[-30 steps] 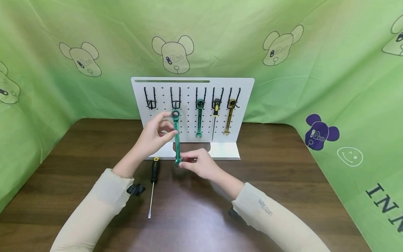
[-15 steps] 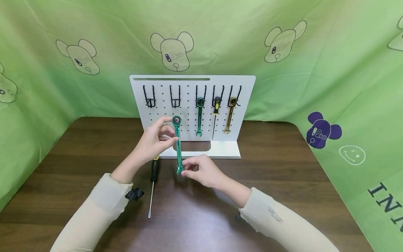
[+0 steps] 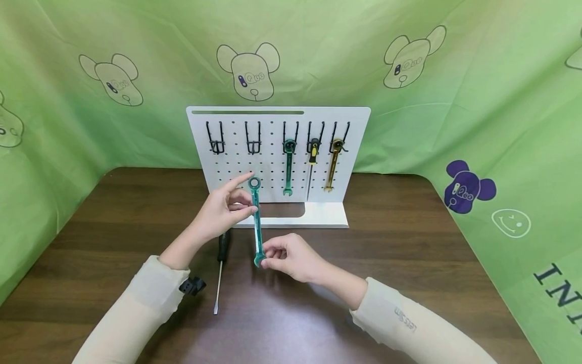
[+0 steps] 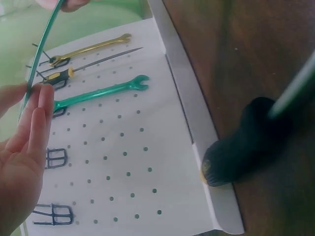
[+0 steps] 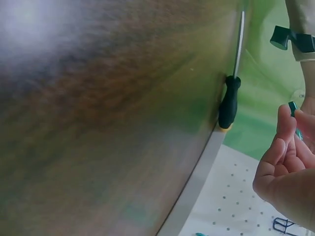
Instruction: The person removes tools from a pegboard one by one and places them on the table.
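Observation:
A green combination wrench (image 3: 257, 225) is held up before the pegboard, ring end on top, leaning slightly. My left hand (image 3: 223, 210) pinches its shaft between thumb and fingers, the index finger stretched up beside the ring. Lower down, my right hand (image 3: 294, 259) pinches the open-jaw end between thumb and fingertips. In the left wrist view the wrench (image 4: 43, 46) appears edge-on as a thin green strip. In the right wrist view most of it is hidden behind the right hand (image 5: 290, 167). A black-handled screwdriver (image 3: 223, 247) lies on the table below my left hand, which overlaps its handle end.
On the white pegboard (image 3: 336, 115) hang another green wrench (image 3: 288, 172), a yellow-black screwdriver (image 3: 313, 151) and a gold wrench (image 3: 333, 167). To their left are two bare hooks, the outer hook (image 3: 216, 145) and the inner hook (image 3: 253, 145). Green printed cloth (image 3: 173, 136) surrounds the wooden table (image 3: 386, 237).
Both hands have brought the wrench down and toward me, away from the inner bare hook. The left index finger has straightened beside the ring end. The table screwdriver has stayed put.

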`<state>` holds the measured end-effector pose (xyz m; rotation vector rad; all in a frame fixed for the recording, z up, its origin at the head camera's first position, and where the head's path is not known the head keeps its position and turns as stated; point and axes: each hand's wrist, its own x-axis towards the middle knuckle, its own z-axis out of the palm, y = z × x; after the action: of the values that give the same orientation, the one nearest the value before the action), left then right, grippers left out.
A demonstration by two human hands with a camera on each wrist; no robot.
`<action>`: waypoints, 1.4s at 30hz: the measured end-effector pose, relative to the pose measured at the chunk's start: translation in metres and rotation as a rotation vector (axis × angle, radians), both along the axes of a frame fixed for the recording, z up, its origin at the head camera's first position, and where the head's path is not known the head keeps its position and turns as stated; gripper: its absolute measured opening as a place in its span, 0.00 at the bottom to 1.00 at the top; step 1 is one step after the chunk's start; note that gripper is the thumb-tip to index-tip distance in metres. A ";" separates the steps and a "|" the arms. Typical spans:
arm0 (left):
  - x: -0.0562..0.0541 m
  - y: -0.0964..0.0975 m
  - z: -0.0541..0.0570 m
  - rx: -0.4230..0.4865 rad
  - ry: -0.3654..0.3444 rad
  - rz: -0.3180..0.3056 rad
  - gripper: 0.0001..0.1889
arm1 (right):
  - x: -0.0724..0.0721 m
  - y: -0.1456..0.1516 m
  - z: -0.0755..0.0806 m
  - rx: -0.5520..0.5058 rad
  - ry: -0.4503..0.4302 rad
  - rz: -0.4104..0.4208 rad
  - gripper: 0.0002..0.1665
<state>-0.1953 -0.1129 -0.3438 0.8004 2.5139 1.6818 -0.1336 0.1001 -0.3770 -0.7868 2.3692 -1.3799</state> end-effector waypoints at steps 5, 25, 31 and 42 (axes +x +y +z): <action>0.000 0.001 -0.010 -0.008 -0.042 0.010 0.37 | 0.002 0.003 -0.005 0.036 -0.024 0.007 0.05; 0.002 0.006 -0.040 -0.024 -0.150 -0.041 0.34 | 0.009 0.007 -0.019 -0.053 -0.287 0.082 0.08; 0.001 0.003 -0.042 -0.050 -0.192 -0.034 0.33 | 0.012 0.006 -0.022 -0.075 -0.326 0.075 0.08; 0.001 0.001 -0.053 -0.123 -0.302 -0.104 0.31 | 0.022 0.002 -0.027 -0.095 -0.455 0.076 0.07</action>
<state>-0.1947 -0.1121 -0.3971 0.6035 2.3022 1.4738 -0.1112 0.1024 -0.4036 -0.5099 1.9195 -1.4649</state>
